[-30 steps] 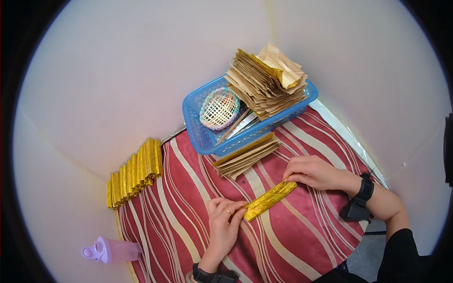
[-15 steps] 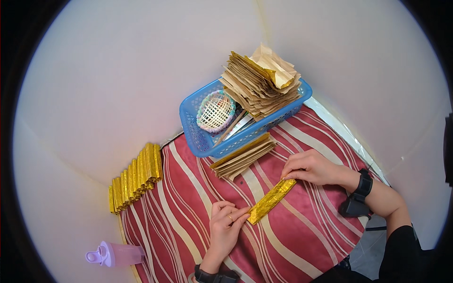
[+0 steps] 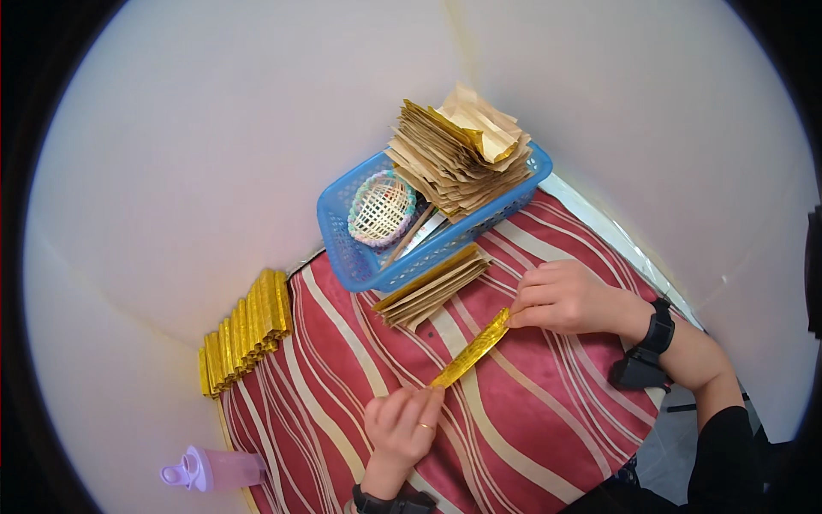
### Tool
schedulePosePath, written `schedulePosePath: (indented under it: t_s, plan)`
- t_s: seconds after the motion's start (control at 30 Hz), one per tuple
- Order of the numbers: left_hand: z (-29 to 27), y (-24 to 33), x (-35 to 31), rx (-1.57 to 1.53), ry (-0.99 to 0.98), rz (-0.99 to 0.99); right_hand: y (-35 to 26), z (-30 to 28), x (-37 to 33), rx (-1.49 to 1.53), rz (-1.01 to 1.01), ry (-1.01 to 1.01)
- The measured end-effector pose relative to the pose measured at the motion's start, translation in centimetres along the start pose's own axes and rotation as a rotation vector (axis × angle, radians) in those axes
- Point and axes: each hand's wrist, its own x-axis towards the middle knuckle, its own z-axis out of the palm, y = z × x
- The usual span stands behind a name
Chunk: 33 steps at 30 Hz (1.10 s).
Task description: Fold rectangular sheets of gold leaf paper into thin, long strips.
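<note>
Pinching a gold strip, left hand opposes right hand.

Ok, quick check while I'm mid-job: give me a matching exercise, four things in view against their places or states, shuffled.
1. Narrow, shiny gold paper strip
2. Translucent lilac plastic bottle
3. Small round woven basket with pastel rim
4. Rectangular blue plastic basket

A. At the lower left of the view
B. Bears a tall brown paper stack
C. Held at its ends by left hand and right hand
D. Inside a larger basket

Pairs: 1-C, 2-A, 3-D, 4-B
</note>
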Motion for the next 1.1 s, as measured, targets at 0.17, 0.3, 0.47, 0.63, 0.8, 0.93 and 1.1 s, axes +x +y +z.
schedulePosePath:
  t_s: [0.17, 0.3, 0.47, 0.63, 0.8, 0.93, 1.1]
  plan:
    - [0.1, 0.3, 0.3, 0.035, -0.191, 0.309, 0.6, 1.3, -0.9, -0.145, -0.181, -0.075]
    - [0.8, 0.4, 0.4, -0.185, -0.304, 0.150, 0.7, 1.9, -1.4, -0.120, -0.155, -0.128]
    - [1.2, 0.3, 1.8, -0.303, -0.329, 0.005, 0.5, 1.8, -1.4, -0.071, -0.128, -0.161]
    - [2.3, 0.2, 2.2, -0.284, -0.358, -0.013, 0.7, 1.8, -1.5, -0.073, -0.162, -0.151]
    - [2.6, -0.2, 1.8, -0.245, -0.335, 0.059, 0.8, 1.9, -1.5, -0.055, -0.177, -0.122]
    - [3.0, -0.4, 1.8, -0.229, -0.394, 0.114, 0.8, 1.8, -1.4, -0.045, -0.160, -0.127]
    - [2.8, -0.6, 1.4, -0.351, -0.578, -0.043, 0.6, 1.5, -1.6, 0.000, -0.105, -0.141]
